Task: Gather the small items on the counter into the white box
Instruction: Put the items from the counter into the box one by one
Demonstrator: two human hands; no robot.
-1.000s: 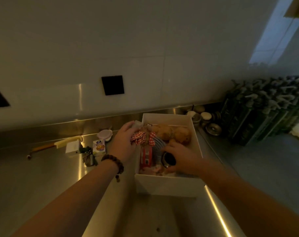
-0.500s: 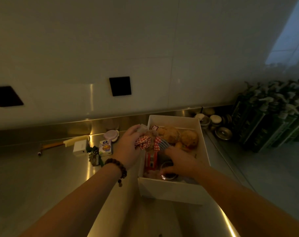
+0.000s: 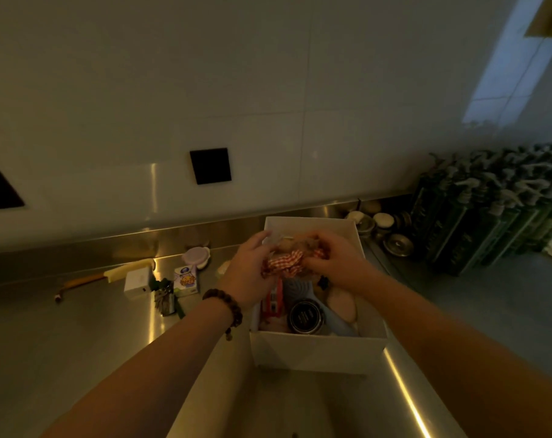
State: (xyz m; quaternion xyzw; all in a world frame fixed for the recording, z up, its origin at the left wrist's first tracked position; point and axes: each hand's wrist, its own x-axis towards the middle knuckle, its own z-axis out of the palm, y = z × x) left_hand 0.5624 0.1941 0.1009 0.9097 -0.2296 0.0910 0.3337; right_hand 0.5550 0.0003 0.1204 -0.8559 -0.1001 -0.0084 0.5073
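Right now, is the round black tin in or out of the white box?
In. The round black tin lies inside the white box, near its front wall, beside a blue item. Neither hand touches it.

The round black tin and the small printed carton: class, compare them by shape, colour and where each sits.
The round black tin is a flat dark disc; the small printed carton is an upright pale box with a picture on its face. The tin lies inside the white box; the carton stands outside on the steel counter. Neither is in a hand.
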